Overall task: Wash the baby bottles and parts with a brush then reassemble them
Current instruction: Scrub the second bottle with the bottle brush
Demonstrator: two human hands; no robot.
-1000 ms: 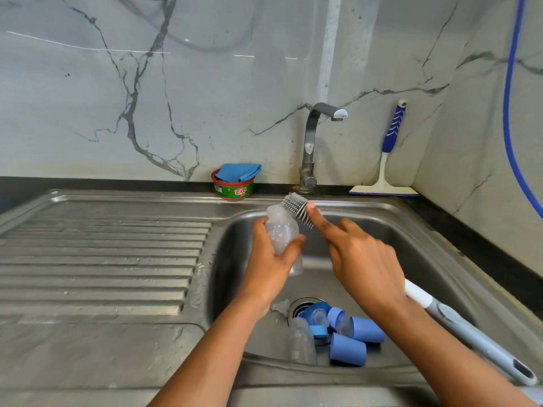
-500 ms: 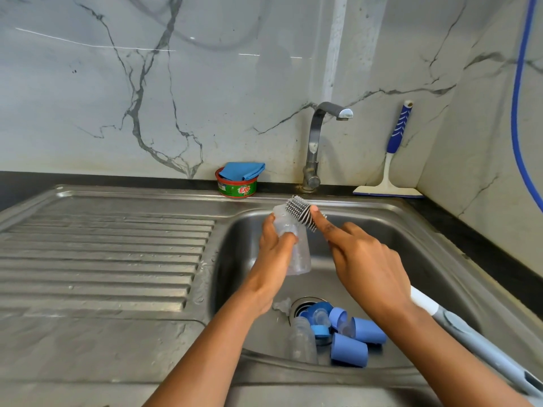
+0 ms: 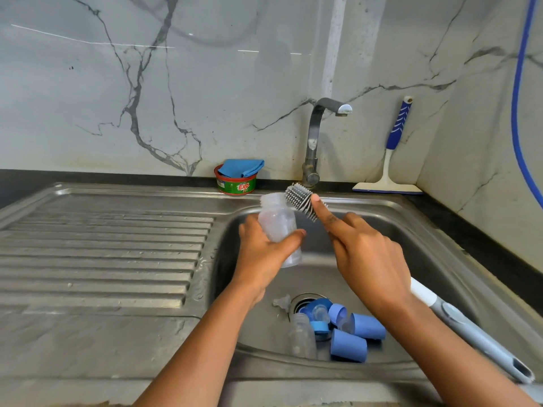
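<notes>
Left grip (image 3: 264,255) holds bottle (image 3: 277,224); right grip (image 3: 370,259) clasps brush (image 3: 299,199), now shifted beside its mouth.

sink (image 3: 440,230): brushed stainless steel, dull sheen (ribbed on the drainboard (image 3: 102,245)). bottle (image 3: 277,224): cloudy translucent plastic, smooth. brush (image 3: 299,198): grey rubbery bristles, matt. caps (image 3: 348,349): matt blue plastic. wall (image 3: 205,83): glossy marble-look slab. tap (image 3: 314,136): dull metal.

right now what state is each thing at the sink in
bottle, uncapped, tilted, held in left hand
brush, held in right hand, head outside bottle's mouth
tap, no water running
second bottle, lying in basin
blue caps, off, lying by drain
soap tub, covered by blue cloth
</notes>
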